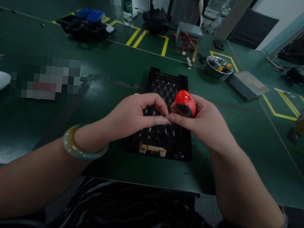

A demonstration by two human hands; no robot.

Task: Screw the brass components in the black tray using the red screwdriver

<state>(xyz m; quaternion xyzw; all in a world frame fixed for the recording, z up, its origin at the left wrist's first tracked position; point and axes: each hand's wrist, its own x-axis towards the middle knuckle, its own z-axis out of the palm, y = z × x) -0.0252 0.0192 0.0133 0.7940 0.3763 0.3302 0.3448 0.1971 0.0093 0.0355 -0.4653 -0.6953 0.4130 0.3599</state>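
My right hand [206, 124] is wrapped round a tool with a red, rounded handle top [185, 102], held upright above a black plastic tray [167, 90] that lies flat on the green table. My left hand [134, 114], a pale green bangle [81, 148] on its wrist, is curled with thumb and fingers pinched together at the tool's lower end, touching my right fingertips. What the pinch holds is too small to see. A small tan connector [152, 150] sits at the tray's near edge.
A metal bowl [218, 66] with small parts, a grey box with coloured wires [188, 35], a flat grey drive [247, 85], a water bottle [126, 3] and a black bin with blue cloth [85, 23] stand farther back. Yellow tape lines mark the table.
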